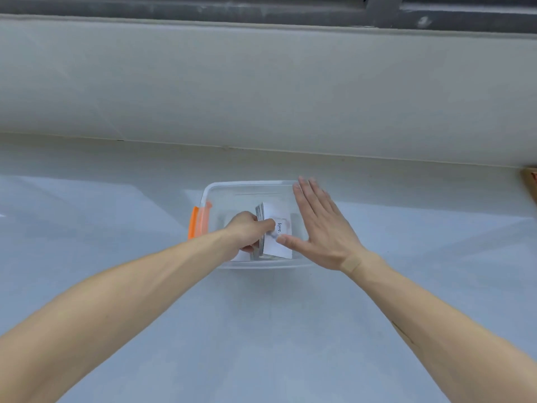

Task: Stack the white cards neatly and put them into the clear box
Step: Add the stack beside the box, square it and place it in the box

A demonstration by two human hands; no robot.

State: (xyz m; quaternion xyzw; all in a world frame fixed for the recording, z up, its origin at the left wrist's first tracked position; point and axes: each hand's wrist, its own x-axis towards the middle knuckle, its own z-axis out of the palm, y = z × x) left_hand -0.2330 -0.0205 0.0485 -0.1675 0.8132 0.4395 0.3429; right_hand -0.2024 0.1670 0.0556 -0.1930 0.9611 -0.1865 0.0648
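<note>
Pale table (261, 330), cards (277, 228) inside box (220, 187)

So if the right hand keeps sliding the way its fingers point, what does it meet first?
Probably the far right corner of the clear box: the right hand lies flat and open over that side, fingertips about at the rim. Depth is unclear.

There is one clear box (232, 193), and it has one orange latch (193, 222) on its left side. Inside it sits one stack of white cards (274, 231); the edges are too fine to tell how many cards it holds, and only the top card's face shows, bearing one printed word. Two hands are in view, the left hand (247, 231) and the right hand (319, 228), and one brown thing (531, 181) pokes in at the right edge of the one worktop (116, 228), too cropped to name.
</note>
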